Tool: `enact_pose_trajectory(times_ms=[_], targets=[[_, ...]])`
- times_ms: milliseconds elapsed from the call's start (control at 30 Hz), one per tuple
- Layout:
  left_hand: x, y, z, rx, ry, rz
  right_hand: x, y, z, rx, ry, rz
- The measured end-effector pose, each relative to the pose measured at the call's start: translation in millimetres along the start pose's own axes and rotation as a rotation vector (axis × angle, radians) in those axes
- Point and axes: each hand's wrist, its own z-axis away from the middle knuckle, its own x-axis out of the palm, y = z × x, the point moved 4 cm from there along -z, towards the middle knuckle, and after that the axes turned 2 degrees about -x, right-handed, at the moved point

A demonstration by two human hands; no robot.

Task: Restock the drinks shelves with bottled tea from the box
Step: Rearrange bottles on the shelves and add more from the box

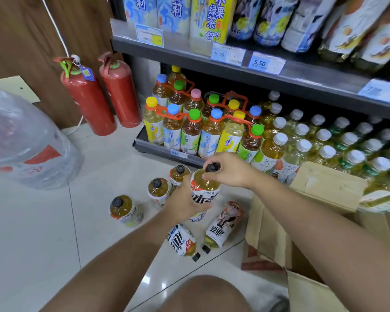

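Barely begun: gripping one tea bottle (205, 188) with left hand (185, 200), pinching its cap (212, 167) with right hand (229, 171); leaving five others (123, 209) unshelved on floor (54, 221).

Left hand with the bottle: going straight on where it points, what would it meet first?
Probably the green-capped bottle at the front of the bottom shelf: the left hand, gripping the black-capped bottle, points toward it. Depth is unclear, so this is a guess.

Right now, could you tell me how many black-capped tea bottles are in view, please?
6: the held bottle between left hand and right hand; three upright bottles left of it; two lying bottles below. The box may hide more.
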Motion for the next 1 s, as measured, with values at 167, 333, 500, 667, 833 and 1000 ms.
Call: enact_pose_trajectory(times_ms=[167, 333, 500, 667, 833, 1000], targets=[[-8.5, 5.1, 29.1, -0.049, 0.202, 0.046, 9.5, -10.1, 14.7, 0.041, 0.087, -0.265], [-14.8, -28.7, 50.9, -0.159, 0.227, -0.013, 59.0, 25.1, 26.8, 0.223, 0.205, -0.157], [-18.6, -65.7, 62.6, -0.199, 0.189, -0.029, 148.5, 88.8, 52.6, 0.470, -0.288, 0.568], [-25.9, -89.2, 60.7, -0.170, 0.186, -0.046, 197.6, 128.6, 64.2, 0.504, -0.272, 1.084], [-23.9, -113.4, 55.6, -0.197, 0.162, -0.027, 223.4, 166.6, 39.1, 0.391, -0.469, 1.078], [-21.8, -124.6, 47.6, -0.185, 0.117, -0.023, 222.2, 186.5, 11.3, 0.284, -0.511, 1.162]])
